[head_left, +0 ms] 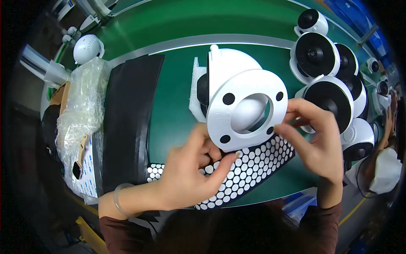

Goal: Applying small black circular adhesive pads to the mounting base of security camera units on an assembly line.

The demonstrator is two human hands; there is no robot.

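A white camera (237,59) with a round head lies tipped in front of me, its ring-shaped base (218,116) facing me. Several black round pads (229,99) are on that base. My right hand (317,144) is closed at the base's right rim, thumb by the lower-right pad and some fingers behind the rim. Below the base slants a dark sheet of white round pads (247,171). My left hand (186,173) is closed at the sheet's upper edge, its thumb over the pads; the other fingertips are partly hidden beside the base's lower-left rim.
White foam (196,91) stands behind the camera on the green table (173,106). A black mat (129,114) and clear plastic wrap (82,127) lie left. Several similar cameras (327,101) crowd the right side; another camera (87,48) stands far left. A person's arm (387,129) shows at far right.
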